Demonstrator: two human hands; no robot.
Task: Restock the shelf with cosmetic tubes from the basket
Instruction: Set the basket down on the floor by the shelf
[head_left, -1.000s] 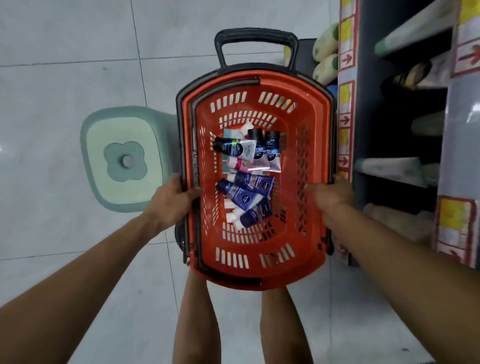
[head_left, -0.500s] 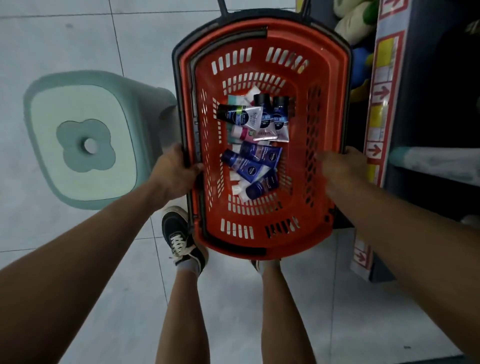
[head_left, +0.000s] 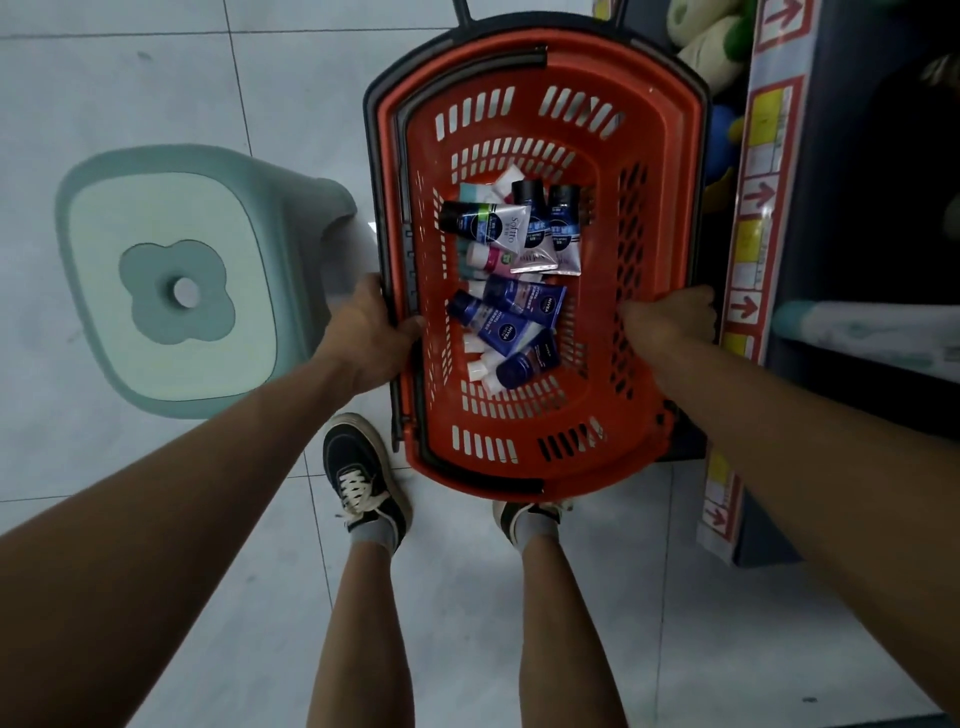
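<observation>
Basket held by both side rims, above floor, between stool at left and shelf at right. Left hand fingers curled over left rim; right hand clenched on right rim. Tubes heaped on basket bottom, none shelved. Advice: keep basket level, set down near shelf, clear of feet, before freeing either hand.

Basket now lower and closer to the body than a second ago, far handle cut off at the frame top. Both shoes have come into view under its near edge. Stool sits further left. Shelf edge fills more of the right side.
</observation>
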